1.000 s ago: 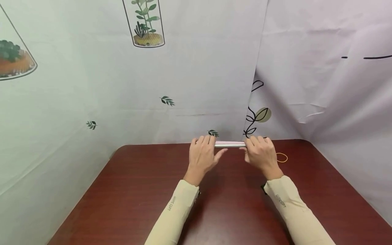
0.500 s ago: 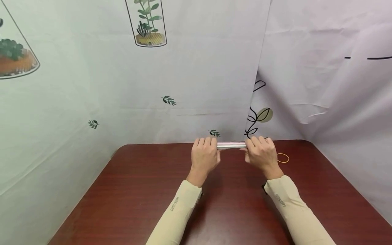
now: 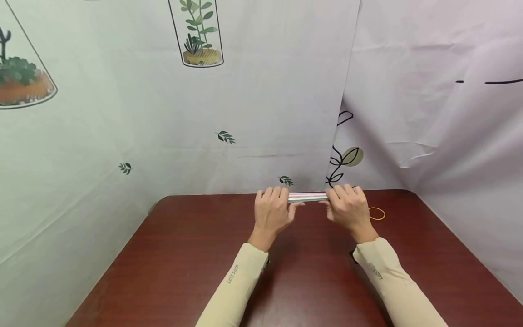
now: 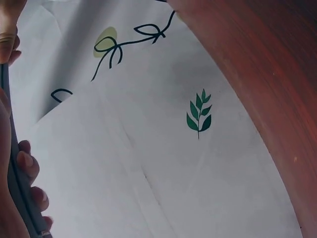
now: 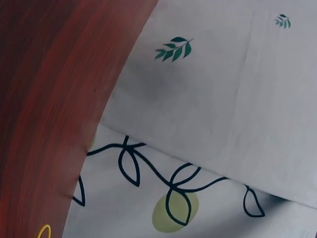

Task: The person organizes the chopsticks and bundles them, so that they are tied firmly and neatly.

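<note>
Looking forward and down from head height, the head camera frames the whole desk, with the left grip and right grip mid-frame against a printed cloth backdrop. The left-wrist camera faces the backdrop sideways, fingers close at its left edge. The right-wrist camera, also turned, faces desk edge and cloth. All three share the olive-dotted vine print; head and right-wrist views share the yellow loop.
</note>
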Tool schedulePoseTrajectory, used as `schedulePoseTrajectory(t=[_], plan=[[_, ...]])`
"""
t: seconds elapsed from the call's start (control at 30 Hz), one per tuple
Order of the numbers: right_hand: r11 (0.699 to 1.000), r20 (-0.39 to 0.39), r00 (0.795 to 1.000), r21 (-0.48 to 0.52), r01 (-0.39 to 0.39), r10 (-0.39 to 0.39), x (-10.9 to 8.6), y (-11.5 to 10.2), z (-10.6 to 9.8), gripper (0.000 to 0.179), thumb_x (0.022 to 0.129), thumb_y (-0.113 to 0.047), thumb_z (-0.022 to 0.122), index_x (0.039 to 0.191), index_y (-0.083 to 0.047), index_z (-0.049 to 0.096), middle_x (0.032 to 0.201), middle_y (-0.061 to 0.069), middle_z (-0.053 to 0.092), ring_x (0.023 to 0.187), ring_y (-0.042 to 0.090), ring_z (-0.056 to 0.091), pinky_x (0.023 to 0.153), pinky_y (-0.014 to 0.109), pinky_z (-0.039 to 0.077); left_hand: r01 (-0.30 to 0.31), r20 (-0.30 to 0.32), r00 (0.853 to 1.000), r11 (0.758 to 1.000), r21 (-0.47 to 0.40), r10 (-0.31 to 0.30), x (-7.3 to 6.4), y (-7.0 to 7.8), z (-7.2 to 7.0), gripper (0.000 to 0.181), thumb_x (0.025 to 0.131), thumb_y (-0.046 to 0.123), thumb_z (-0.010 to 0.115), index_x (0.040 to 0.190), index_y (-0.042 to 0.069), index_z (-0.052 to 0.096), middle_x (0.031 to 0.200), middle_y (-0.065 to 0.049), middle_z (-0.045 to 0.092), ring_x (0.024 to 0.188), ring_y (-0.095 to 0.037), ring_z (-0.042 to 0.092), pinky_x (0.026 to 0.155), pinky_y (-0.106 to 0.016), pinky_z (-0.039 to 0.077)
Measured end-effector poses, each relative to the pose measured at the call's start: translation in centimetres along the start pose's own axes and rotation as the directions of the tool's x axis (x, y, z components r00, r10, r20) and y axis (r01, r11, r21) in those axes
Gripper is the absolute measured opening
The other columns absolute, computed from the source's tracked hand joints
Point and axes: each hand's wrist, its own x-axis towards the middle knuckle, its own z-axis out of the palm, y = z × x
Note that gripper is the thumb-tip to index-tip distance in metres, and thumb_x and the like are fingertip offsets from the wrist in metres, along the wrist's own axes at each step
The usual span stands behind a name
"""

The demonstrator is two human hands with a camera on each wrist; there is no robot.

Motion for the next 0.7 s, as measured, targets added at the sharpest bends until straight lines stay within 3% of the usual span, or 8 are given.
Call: schedulePoseTrajectory(t=[0.1, 0.3, 0.47, 0.6, 0.67, 0.7], plan=[[1.0, 0.017, 1.0, 0.026, -0.002, 0.001, 0.1, 0.0, -0.1, 0.043, 0.1, -0.04, 0.049, 0.086, -0.001, 0.06, 0.068, 0.01, 0.054, 0.055, 0.032, 0.045, 0.048, 0.045, 0.032, 0.0, -0.036, 0.999, 1.0, -0.001, 0.0, -0.1, -0.3, 0.0, 0.052, 0.086, 0.063, 0.056, 0.081, 0.012, 0.063, 0.073, -0.002, 0.063, 0.067, -0.022, 0.059, 0.06, -0.035, 0.043], [0.997, 0.074, 0.997, 0.067, 0.031, -0.036, 0.4, 0.3, -0.9, 0.044, 0.1, -0.044, 0.05, 0.095, -0.004, 0.068, 0.071, 0.008, 0.059, 0.055, 0.029, 0.05, 0.047, 0.039, 0.033, -0.024, -0.053, 0.998, 1.0, 0.015, 0.024, 0.0, -0.6, -0.1, 0.053, 0.087, 0.063, 0.053, 0.08, 0.012, 0.062, 0.073, -0.002, 0.063, 0.066, -0.021, 0.059, 0.06, -0.035, 0.043], [0.988, 0.176, 0.984, 0.155, -0.01, -0.018, 0.9, 0.9, -1.8, 0.061, 0.099, -0.056, 0.044, 0.099, -0.003, 0.074, 0.077, 0.01, 0.068, 0.062, 0.03, 0.059, 0.051, 0.041, 0.041, -0.03, -0.042, 0.999, 0.999, 0.021, 0.031, 0.0, -1.0, -0.2, 0.054, 0.083, 0.065, 0.059, 0.078, 0.012, 0.062, 0.072, -0.001, 0.063, 0.065, -0.021, 0.059, 0.06, -0.034, 0.043], [0.953, 0.276, 0.959, 0.265, -0.147, 0.072, 1.1, 2.2, -2.6, 0.068, 0.094, -0.064, 0.044, 0.105, -0.002, 0.072, 0.082, 0.01, 0.07, 0.068, 0.027, 0.059, 0.059, 0.041, 0.044, -0.006, -0.025, 1.0, 1.0, 0.023, 0.006, 0.0, -1.4, -0.4, 0.053, 0.083, 0.065, 0.062, 0.079, 0.012, 0.064, 0.075, -0.001, 0.065, 0.069, -0.022, 0.061, 0.061, -0.035, 0.045], [0.912, 0.28, 0.939, 0.298, -0.282, 0.199, 0.9, 3.5, -3.2, 0.055, 0.096, -0.053, 0.056, 0.107, -0.001, 0.072, 0.082, 0.011, 0.07, 0.068, 0.024, 0.06, 0.062, 0.037, 0.046, -0.006, -0.027, 1.0, 1.0, 0.024, 0.006, 0.0, -1.4, -0.3, 0.053, 0.084, 0.064, 0.061, 0.079, 0.012, 0.064, 0.075, -0.001, 0.066, 0.069, -0.022, 0.061, 0.061, -0.035, 0.044], [0.874, 0.289, 0.912, 0.306, -0.377, 0.292, 0.7, 4.2, -3.5, 0.047, 0.096, -0.045, 0.061, 0.107, -0.001, 0.072, 0.082, 0.011, 0.07, 0.067, 0.024, 0.06, 0.062, 0.033, 0.046, -0.007, -0.025, 1.0, 1.0, 0.025, 0.007, 0.1, -1.4, -0.4, 0.053, 0.084, 0.065, 0.059, 0.079, 0.012, 0.064, 0.075, -0.001, 0.065, 0.069, -0.022, 0.061, 0.061, -0.034, 0.044]])
